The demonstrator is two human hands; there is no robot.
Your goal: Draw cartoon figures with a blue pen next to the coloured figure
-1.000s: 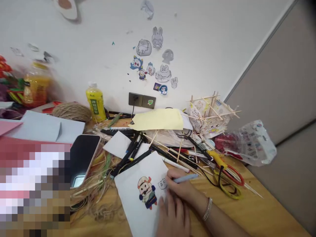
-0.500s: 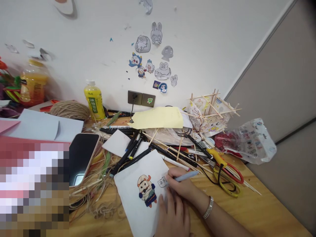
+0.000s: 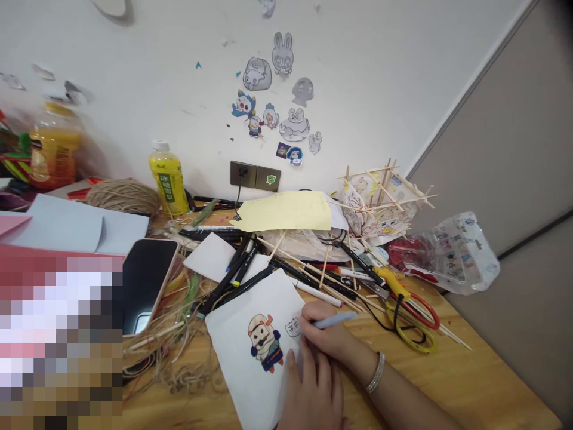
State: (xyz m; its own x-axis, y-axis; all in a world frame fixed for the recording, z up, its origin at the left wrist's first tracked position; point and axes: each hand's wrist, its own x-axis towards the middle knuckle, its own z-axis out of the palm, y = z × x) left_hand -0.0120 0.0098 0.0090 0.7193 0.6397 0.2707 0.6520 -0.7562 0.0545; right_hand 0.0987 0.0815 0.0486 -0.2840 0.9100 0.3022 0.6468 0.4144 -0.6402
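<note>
A white sheet of paper [image 3: 233,364] lies on the wooden table, bearing a coloured cartoon figure [image 3: 265,343] with an orange headband and dark blue clothes. To the right of that figure is a small black outline drawing [image 3: 292,326], partly covered by my fingers. My right hand [image 3: 326,331] is closed round a pale blue pen [image 3: 336,319], its tip hidden behind the fingers at the outline drawing. Flat on the lower right of the sheet rests my left hand [image 3: 311,388], fingers stretched out, just below the right one.
Behind the sheet lie several black markers [image 3: 244,263], thin wooden sticks [image 3: 324,269] and yellow-and-red scissors [image 3: 409,304]. A phone [image 3: 150,283] and tangled twine [image 3: 183,364] are at left. Farther back stand a yellow bottle [image 3: 168,182], a twine ball [image 3: 123,197] and a stick-and-paper model [image 3: 385,203].
The view has shifted slightly, so everything sits a little higher and further left. A few more lines show on the small outline drawing; both hands stay in nearly the same place.
</note>
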